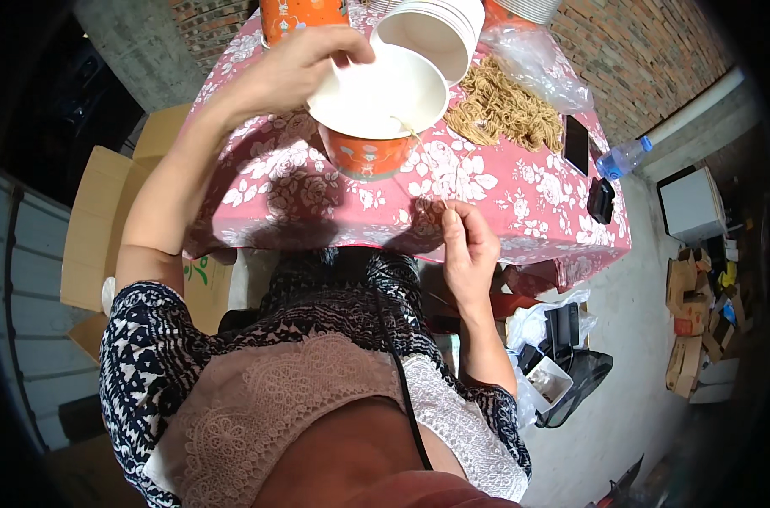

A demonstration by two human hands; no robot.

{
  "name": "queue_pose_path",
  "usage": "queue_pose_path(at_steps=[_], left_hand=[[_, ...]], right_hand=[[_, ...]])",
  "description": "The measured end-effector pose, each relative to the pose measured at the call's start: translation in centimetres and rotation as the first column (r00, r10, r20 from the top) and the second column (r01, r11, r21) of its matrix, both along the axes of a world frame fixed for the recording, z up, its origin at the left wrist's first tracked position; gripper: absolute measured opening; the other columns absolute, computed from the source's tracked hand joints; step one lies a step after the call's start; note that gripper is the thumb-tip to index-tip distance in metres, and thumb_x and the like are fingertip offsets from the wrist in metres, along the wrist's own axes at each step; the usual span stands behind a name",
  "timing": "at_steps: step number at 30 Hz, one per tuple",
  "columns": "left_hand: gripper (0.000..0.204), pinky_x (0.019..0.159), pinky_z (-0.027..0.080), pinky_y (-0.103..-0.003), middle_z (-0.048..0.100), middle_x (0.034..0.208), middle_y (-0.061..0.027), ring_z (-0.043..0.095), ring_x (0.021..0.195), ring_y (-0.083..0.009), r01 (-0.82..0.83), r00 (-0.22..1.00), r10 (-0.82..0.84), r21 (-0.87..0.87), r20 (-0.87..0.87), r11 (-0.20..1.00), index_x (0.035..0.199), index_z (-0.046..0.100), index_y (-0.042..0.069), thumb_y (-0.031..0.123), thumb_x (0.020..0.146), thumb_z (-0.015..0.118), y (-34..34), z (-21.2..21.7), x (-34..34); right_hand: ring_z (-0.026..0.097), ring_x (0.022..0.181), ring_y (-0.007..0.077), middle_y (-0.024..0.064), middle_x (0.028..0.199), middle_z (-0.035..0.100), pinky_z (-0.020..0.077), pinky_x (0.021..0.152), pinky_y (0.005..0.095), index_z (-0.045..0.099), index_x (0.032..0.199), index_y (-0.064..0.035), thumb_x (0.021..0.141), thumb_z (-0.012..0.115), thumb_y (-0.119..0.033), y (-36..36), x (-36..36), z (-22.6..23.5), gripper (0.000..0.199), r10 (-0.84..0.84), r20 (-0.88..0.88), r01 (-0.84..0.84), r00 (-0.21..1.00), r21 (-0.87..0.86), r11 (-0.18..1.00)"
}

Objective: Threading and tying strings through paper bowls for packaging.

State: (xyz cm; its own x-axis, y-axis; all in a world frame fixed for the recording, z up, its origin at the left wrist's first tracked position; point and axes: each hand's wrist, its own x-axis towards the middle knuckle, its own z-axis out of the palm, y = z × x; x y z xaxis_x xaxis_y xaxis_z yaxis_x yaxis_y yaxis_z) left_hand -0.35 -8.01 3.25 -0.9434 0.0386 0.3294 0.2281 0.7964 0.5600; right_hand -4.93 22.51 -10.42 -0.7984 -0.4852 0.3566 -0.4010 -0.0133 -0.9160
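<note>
A round paper bucket (368, 157), orange outside and white inside, stands near the front of the table. My left hand (309, 68) is at its far left rim, fingers curled over the edge; the fingertips are partly hidden. A short tan cord (412, 131) pokes through the bucket's wall at the right front, just below the rim. In front of the bucket, my right hand (470, 241) pinches a thin strand between thumb and forefinger; whether it joins the cord I cannot tell. A heap of tan cords (503, 110) lies to the right.
Stacked white buckets (436, 38) lie on their side behind, with another orange bucket (305, 17) at the far left. A clear plastic bag (541, 68), a phone (576, 144), a black case (601, 201) and a bottle (624, 158) are on the right of the pink flowered tablecloth (554, 186).
</note>
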Motion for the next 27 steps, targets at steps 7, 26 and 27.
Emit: queue_pose_path(at_steps=[7, 26, 27], left_hand=[[0.043, 0.117, 0.029, -0.044, 0.038, 0.154, -0.0119, 0.034, 0.142, -0.0348, -0.053, 0.998, 0.03, -0.476, -0.054, 0.878, 0.115, 0.061, 0.007, -0.011, 0.075, 0.059, -4.2, -2.9, 3.4], [0.028, 0.077, 0.05, -0.041, 0.06, 0.103, -0.0184, 0.059, 0.09, -0.0336, -0.162, 0.918, 0.034, -0.294, -0.396, 0.942, 0.112, 0.059, -0.002, -0.001, 0.084, 0.06, 11.3, -5.0, -1.9], [0.029, 0.078, 0.051, -0.041, 0.06, 0.108, -0.0194, 0.059, 0.093, -0.0344, -0.132, 0.846, -0.029, -0.262, -0.532, 0.956, 0.113, 0.059, -0.002, -0.004, 0.084, 0.058, 11.5, -5.1, -2.6]], right_hand=[[0.04, 0.062, 0.0, -0.0077, 0.075, 0.057, 0.0296, 0.055, 0.0173, 0.068, 0.103, 0.0032, 0.098, 0.06, -0.01, 3.6, -0.8, -0.3, 0.016, 0.108, 0.136, -0.101, 0.985, -0.053, 0.993], [0.038, 0.054, 0.0095, 0.0024, 0.066, 0.045, 0.0342, 0.047, 0.0238, 0.055, 0.096, 0.0015, 0.102, 0.051, -0.018, -1.0, 0.9, 6.6, 0.021, 0.577, 0.314, -0.183, 0.754, -0.744, 0.643], [0.038, 0.057, 0.0105, 0.0023, 0.068, 0.044, 0.0336, 0.048, 0.0236, 0.053, 0.097, -0.0001, 0.103, 0.049, -0.019, -1.5, 0.2, 6.5, 0.021, 0.636, 0.353, -0.133, 0.687, -0.799, 0.587]])
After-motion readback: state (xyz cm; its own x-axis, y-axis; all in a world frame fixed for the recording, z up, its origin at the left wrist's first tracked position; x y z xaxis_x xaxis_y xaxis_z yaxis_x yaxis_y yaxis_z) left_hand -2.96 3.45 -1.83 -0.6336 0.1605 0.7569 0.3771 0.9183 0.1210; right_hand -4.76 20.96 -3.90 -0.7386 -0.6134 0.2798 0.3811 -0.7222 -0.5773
